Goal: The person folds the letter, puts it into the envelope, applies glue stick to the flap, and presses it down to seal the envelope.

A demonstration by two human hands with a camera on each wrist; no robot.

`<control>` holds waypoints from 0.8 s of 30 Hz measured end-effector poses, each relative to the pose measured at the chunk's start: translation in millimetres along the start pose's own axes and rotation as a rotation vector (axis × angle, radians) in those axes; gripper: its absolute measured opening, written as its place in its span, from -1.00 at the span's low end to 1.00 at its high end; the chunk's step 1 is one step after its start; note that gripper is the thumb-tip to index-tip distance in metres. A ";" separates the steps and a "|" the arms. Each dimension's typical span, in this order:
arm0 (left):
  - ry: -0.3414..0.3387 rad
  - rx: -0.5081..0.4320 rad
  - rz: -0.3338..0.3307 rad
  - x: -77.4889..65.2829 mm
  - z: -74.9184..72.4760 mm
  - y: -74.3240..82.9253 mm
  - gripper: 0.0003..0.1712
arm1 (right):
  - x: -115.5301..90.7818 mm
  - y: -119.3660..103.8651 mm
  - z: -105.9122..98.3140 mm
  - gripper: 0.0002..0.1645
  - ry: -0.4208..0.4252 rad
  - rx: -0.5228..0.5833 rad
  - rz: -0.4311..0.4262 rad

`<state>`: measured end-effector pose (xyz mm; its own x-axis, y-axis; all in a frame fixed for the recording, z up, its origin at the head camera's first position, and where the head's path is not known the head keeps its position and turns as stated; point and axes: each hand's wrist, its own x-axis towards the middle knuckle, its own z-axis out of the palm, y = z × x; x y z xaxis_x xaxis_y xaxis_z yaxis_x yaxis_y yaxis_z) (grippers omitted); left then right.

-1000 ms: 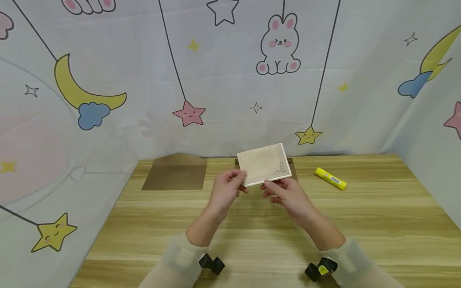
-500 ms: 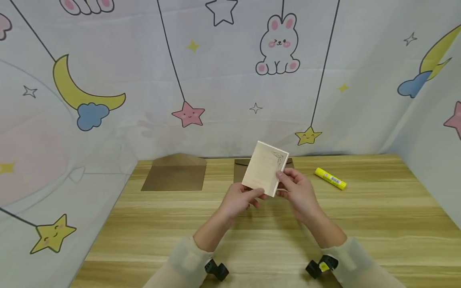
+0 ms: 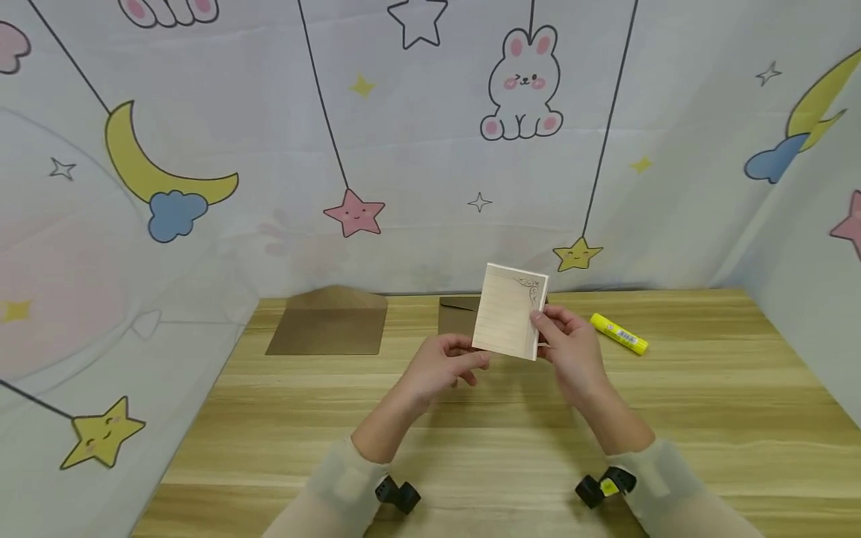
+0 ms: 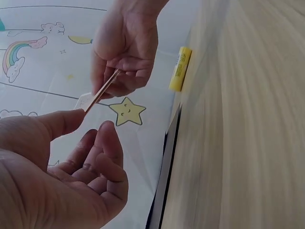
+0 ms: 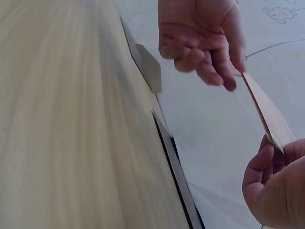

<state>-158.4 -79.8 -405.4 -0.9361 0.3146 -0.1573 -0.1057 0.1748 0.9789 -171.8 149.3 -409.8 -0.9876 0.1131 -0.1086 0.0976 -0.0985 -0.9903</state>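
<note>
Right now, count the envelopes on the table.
2: the left envelope, at the back of the table; the right envelope, partly hidden behind the card, which might cover more.

Card (image 3: 507, 317) obstructs the right envelope (image 3: 456, 319), left envelope (image 3: 326, 331) unobstructed

Cream sleeves (image 3: 346, 482) at seven and four o'clock; black cameras (image 3: 406, 499), the one at five bearing a yellow patch (image 3: 608, 487).

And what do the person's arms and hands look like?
The left sleeve and right sleeve are pale cream and look greyer towards the cuffs, which stop before the wrists. Near each cuff is a small, blocky black gadget: the left gadget shows no yellow, while the right gadget has a yellow patch. The left hand and right hand are bare.
</note>
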 end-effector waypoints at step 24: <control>0.533 0.641 -0.080 -12.8 -202.8 -25.7 -0.16 | -2.4 -4.0 -50.5 -0.48 -0.065 -0.355 -0.087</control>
<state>-211.7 -277.6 -402.0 -0.9841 -0.1766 0.0176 -0.1181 0.7255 0.6780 -163.7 199.4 -409.9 -0.9987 0.0419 -0.0280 0.0379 0.2588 -0.9652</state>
